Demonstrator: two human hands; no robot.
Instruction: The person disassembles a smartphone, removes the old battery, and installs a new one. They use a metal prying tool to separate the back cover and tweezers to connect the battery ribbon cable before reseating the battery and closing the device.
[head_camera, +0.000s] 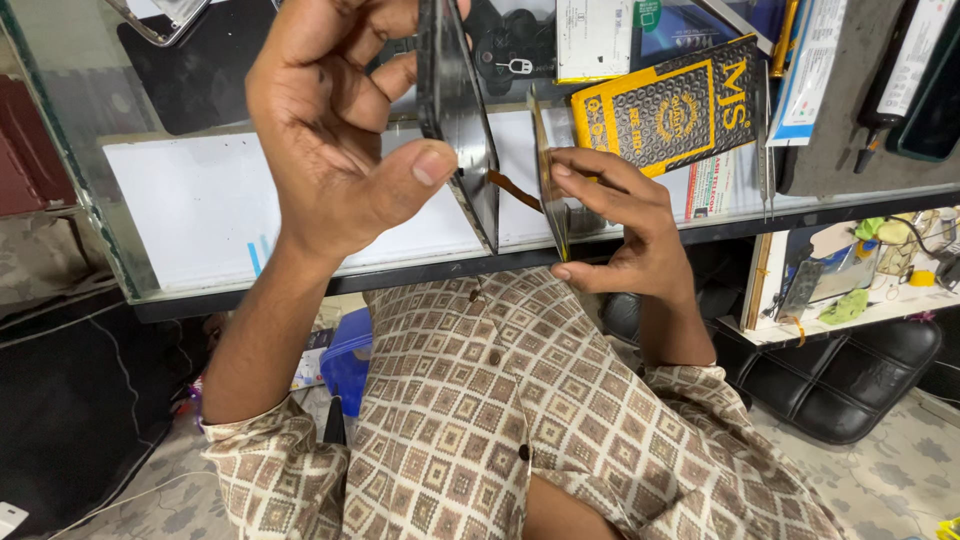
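My left hand (335, 120) is raised in front of a glass counter and grips a dark, glossy phone body (455, 100) edge-on, thumb pressed on its lower part. Beside it, my right hand (620, 225) pinches a thin flat panel (548, 175), also edge-on, between thumb and fingers. A narrow orange-brown ribbon strip (512, 188) runs across the gap between the two parts. Both pieces are held close together and nearly parallel, just above the counter's front edge.
The glass counter (200, 200) carries a white sheet, a yellow-and-black box (670, 110), a dark mat (200, 70) and a white box at the back. A shelf with small items (860, 290) and a black cushioned stool (850, 380) sit at right.
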